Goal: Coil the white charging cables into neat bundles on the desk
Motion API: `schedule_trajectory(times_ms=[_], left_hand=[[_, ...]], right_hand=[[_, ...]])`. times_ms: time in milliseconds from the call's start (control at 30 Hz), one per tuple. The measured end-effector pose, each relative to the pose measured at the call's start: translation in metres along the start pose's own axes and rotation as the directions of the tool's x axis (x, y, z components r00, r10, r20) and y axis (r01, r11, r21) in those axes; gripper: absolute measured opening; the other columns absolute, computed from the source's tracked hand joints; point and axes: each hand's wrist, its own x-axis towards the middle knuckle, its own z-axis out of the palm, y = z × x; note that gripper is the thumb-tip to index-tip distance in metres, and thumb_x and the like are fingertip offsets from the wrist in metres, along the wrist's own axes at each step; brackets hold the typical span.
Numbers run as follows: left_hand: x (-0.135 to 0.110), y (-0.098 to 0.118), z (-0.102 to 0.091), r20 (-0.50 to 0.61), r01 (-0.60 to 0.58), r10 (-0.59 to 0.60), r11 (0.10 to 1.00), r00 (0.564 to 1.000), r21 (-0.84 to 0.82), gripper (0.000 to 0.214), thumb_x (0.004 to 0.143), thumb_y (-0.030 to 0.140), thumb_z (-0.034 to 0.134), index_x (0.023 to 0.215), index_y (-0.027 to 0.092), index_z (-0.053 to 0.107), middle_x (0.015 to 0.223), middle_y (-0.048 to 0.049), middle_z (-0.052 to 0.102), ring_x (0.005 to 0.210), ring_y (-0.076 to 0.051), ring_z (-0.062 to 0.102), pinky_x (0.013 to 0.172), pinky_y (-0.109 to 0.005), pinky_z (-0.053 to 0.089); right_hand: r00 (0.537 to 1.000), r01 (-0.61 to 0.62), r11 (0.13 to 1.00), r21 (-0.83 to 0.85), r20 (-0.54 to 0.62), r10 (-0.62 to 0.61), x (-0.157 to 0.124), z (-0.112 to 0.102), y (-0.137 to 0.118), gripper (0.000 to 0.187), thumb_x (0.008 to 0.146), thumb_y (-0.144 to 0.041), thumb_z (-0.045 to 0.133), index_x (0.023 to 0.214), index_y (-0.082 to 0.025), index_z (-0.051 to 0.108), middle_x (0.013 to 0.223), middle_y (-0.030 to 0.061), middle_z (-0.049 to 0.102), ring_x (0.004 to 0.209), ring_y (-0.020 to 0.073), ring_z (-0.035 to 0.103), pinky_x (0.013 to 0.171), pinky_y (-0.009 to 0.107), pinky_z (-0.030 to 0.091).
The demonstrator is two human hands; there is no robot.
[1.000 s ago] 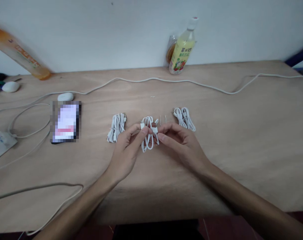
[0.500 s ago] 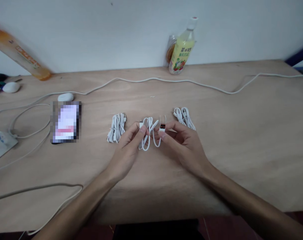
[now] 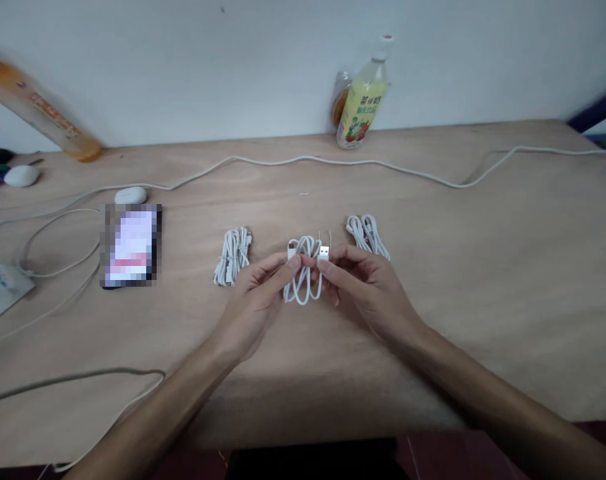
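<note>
White looped cable [image 3: 307, 283], gripped by left hand [image 3: 255, 293] and right hand [image 3: 375, 285], is over the desk [image 3: 507, 267], well in from its front edge, wide room rightward; the hands are closer together than before

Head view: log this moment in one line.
left grip: pinching coiled white cable | right grip: holding its USB plug | other white cables: on table, both sides
</note>
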Motion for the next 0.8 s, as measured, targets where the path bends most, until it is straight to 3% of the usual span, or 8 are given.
schedule_trajectory(times_ms=[167, 333, 467, 800], left_hand=[[-0.001, 0.001, -0.004, -0.055, -0.014, 0.023, 0.987, 0.998, 0.159, 0.021, 0.093, 0.045, 0.086, 0.101, 0.027, 0.092, 0.103, -0.0059, 0.084, 0.103, -0.024, 0.072, 0.11, -0.039, 0.048], [0.0, 0.0, -0.005, -0.038, -0.042, 0.051, 0.975, 0.998, 0.217, 0.02, 0.095, 0.044, 0.084, 0.098, 0.026, 0.092, 0.104, -0.0065, 0.082, 0.103, -0.025, 0.069, 0.108, -0.039, 0.047], [-0.001, 0.0, -0.002, -0.05, -0.038, 0.046, 0.988, 0.998, 0.149, 0.019, 0.095, 0.042, 0.084, 0.094, 0.025, 0.092, 0.096, -0.006, 0.079, 0.097, -0.022, 0.066, 0.101, -0.036, 0.049], [-0.003, -0.002, 0.007, 0.003, -0.004, 0.004, 0.998, 1.0, -0.055, 0.024, 0.098, 0.043, 0.083, 0.1, 0.02, 0.09, 0.094, -0.0078, 0.078, 0.1, -0.025, 0.069, 0.099, -0.041, 0.052]], right_hand=[[0.998, -0.018, 0.995, 0.103, -0.062, 0.024, 0.0, 0.001, 0.0, 0.032, 0.084, -0.05, 0.093, 0.084, -0.022, 0.076, 0.068, -0.003, 0.065, 0.056, 0.0098, 0.049, 0.045, 0.021, 0.036], [0.997, -0.046, 0.989, 0.137, 0.064, 0.037, 0.0, 0.001, -0.002, 0.033, 0.087, -0.051, 0.091, 0.085, -0.023, 0.074, 0.077, 0.0004, 0.075, 0.058, 0.0115, 0.057, 0.046, 0.022, 0.043], [0.988, -0.058, 0.997, 0.056, 0.147, 0.05, 0.0, 0.001, -0.003, 0.03, 0.091, -0.051, 0.087, 0.089, -0.023, 0.078, 0.08, 0.0017, 0.077, 0.062, 0.0134, 0.064, 0.052, 0.024, 0.052], [0.995, -0.047, 0.998, 0.041, 0.091, 0.043, -0.002, 0.001, -0.005, 0.03, 0.092, -0.051, 0.087, 0.09, -0.021, 0.083, 0.075, 0.0029, 0.079, 0.062, 0.0136, 0.068, 0.055, 0.024, 0.056]])
